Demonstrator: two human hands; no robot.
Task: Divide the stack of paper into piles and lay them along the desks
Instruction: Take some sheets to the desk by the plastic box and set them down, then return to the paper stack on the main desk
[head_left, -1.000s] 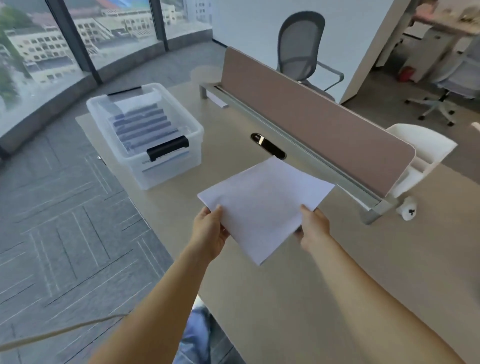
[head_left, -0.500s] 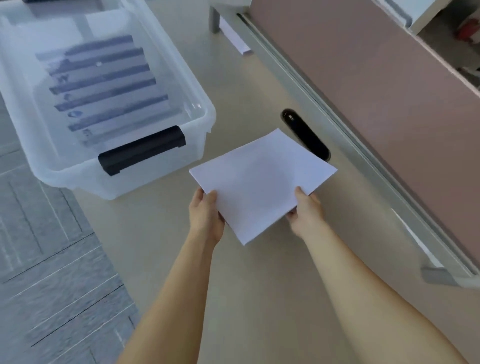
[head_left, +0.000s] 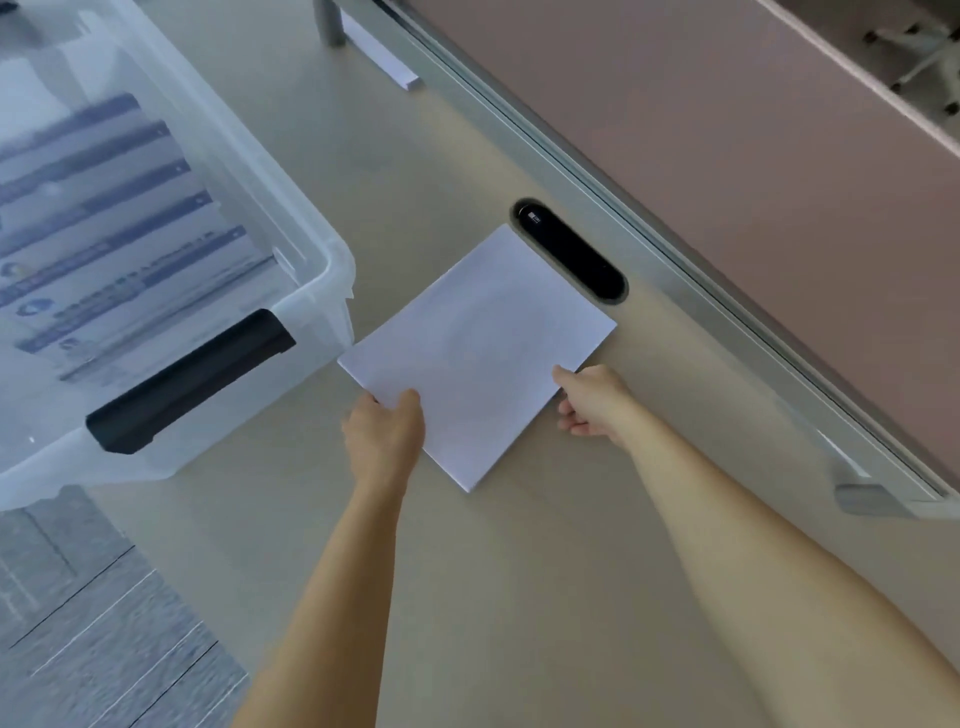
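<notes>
Desk (head_left: 519, 597): paper pile (head_left: 483, 353) diagonal, corner-forward.

Head camera, looking steeply down from close above the desk

The single view faced forward and down over the desk (head_left: 519, 597), close to its surface; the desk's left edge ran along the lower left, floor (head_left: 104, 649) beyond it, and the divider panel (head_left: 727, 130) crossed the upper right.

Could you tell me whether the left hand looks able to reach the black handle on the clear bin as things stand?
Probably yes: the left hand is beside the black handle, nothing between, though it holds the paper.
</notes>
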